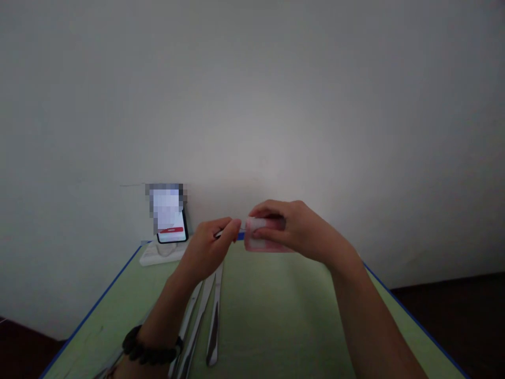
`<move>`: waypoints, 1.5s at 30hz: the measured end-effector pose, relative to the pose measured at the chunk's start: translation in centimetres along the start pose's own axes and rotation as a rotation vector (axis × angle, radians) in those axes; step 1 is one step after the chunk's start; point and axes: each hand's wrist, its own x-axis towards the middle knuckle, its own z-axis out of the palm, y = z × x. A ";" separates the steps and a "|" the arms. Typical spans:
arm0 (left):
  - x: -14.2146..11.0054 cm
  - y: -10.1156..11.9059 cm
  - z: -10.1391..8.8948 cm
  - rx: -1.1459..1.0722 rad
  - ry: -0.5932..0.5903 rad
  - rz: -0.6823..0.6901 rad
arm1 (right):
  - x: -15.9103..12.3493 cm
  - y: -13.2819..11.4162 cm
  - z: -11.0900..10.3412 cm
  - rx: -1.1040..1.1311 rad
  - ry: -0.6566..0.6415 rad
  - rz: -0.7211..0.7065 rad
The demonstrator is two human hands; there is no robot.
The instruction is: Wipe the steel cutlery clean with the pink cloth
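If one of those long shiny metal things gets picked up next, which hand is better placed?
Probably the left hand: the long metal utensils lie closer to it than to the right hand. But it pinches a thin thing, and the right hand holds a pinkish container.

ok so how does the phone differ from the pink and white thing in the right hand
Pose: the phone leans upright on a white stand, while the pink and white thing is held roughly sideways.
Support: the stand carries the phone; the right hand grips the pink and white thing.
Look: the phone has a lit screen and dark edge; the other is pale pink and white.
Both appear near the table's far edge.
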 end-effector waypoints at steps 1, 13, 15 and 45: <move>0.0 0.1 0.1 -0.028 -0.015 0.010 | 0.1 -0.2 0.1 0.029 0.037 -0.019; -0.5 0.9 -0.1 -0.013 -0.010 0.119 | 0.0 -0.7 0.9 -0.186 -0.122 -0.006; -0.6 1.0 -0.4 -0.039 -0.015 0.142 | 0.0 -1.0 0.9 -0.179 -0.113 -0.037; -0.4 -1.7 -2.6 -0.004 0.116 0.033 | -0.1 1.0 -0.3 0.109 -0.360 0.025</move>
